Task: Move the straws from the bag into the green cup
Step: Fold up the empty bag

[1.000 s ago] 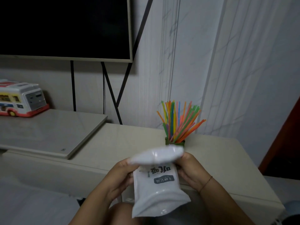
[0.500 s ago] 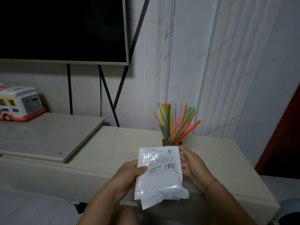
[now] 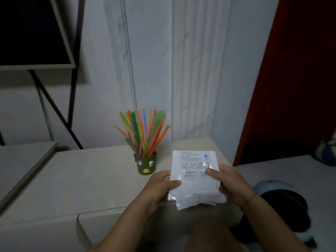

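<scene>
Your left grip and right grip pinch the white bag by its side edges, long axis pointing away from you, label end farthest.

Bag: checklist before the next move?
1. Grip on bag: left hand and right hand hold its sides, thumbs on front: ok.
2. Opening made: cannot tell; none shows.
3. Contents left inside: cannot tell; white film hides them.
4. Target green cup upright on the cabinet top, left of the bag, apart from it: ok.
5. Room in cup: cannot tell; many straws fan out of it.
</scene>
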Action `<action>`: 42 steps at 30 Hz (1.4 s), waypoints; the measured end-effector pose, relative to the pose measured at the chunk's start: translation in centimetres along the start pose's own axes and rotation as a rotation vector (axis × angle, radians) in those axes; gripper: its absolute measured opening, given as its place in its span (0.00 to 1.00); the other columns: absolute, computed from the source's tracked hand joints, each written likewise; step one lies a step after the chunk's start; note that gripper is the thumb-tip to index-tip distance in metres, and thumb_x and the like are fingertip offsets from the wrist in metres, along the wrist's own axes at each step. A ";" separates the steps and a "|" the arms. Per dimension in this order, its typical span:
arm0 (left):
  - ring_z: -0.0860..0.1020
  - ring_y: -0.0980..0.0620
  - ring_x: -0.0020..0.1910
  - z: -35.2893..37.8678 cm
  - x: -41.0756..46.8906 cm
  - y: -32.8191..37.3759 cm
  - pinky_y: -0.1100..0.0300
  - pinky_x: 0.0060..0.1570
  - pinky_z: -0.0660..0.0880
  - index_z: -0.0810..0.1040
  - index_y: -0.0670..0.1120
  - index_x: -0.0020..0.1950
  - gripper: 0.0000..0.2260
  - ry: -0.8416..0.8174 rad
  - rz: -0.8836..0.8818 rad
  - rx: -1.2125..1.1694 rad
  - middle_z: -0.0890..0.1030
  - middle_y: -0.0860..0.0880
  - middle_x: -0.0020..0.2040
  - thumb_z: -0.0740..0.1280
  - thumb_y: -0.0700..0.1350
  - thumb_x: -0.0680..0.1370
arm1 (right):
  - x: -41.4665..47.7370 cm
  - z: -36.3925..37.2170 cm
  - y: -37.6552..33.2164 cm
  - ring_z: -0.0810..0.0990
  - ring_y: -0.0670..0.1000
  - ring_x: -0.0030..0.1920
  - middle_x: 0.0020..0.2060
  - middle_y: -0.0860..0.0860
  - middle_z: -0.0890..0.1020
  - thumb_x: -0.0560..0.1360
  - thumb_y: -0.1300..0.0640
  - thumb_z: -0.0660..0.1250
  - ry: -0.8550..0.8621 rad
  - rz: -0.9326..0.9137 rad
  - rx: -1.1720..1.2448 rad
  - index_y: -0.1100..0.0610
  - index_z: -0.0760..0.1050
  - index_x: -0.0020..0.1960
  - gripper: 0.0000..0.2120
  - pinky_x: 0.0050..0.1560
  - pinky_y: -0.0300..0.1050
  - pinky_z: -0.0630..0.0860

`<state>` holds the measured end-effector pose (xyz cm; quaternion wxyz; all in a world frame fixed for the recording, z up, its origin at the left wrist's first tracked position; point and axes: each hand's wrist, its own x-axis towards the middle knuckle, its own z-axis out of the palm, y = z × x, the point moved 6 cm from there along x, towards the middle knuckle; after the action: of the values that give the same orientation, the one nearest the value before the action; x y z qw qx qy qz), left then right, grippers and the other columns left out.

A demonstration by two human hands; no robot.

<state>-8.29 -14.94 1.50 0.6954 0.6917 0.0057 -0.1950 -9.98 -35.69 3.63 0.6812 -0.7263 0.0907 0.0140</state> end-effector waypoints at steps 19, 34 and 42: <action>0.79 0.49 0.54 23.1 9.8 -1.6 0.58 0.55 0.76 0.75 0.44 0.62 0.16 -0.300 -0.051 0.193 0.81 0.45 0.55 0.69 0.42 0.75 | -5.4 -26.8 19.4 0.79 0.61 0.50 0.52 0.61 0.81 0.73 0.63 0.68 0.686 0.330 0.296 0.65 0.76 0.60 0.15 0.56 0.54 0.76; 0.78 0.46 0.59 29.8 15.7 -3.3 0.57 0.55 0.76 0.76 0.44 0.61 0.14 -0.418 -0.061 0.273 0.80 0.43 0.59 0.69 0.41 0.76 | 2.8 -31.4 24.9 0.79 0.60 0.46 0.43 0.61 0.81 0.73 0.59 0.66 0.936 0.440 -0.129 0.66 0.78 0.50 0.11 0.41 0.43 0.70; 0.78 0.50 0.54 29.9 16.8 -4.1 0.62 0.50 0.75 0.74 0.43 0.62 0.13 -0.439 -0.077 0.252 0.79 0.42 0.60 0.68 0.39 0.77 | 8.0 -30.4 27.6 0.74 0.55 0.35 0.31 0.57 0.75 0.73 0.60 0.66 0.769 0.598 -0.391 0.61 0.72 0.33 0.11 0.38 0.43 0.69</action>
<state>-1.78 -48.09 -5.76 0.5802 0.7132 -0.1436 -0.3661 -9.37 -68.32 -22.61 0.4168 -0.7349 0.5333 -0.0430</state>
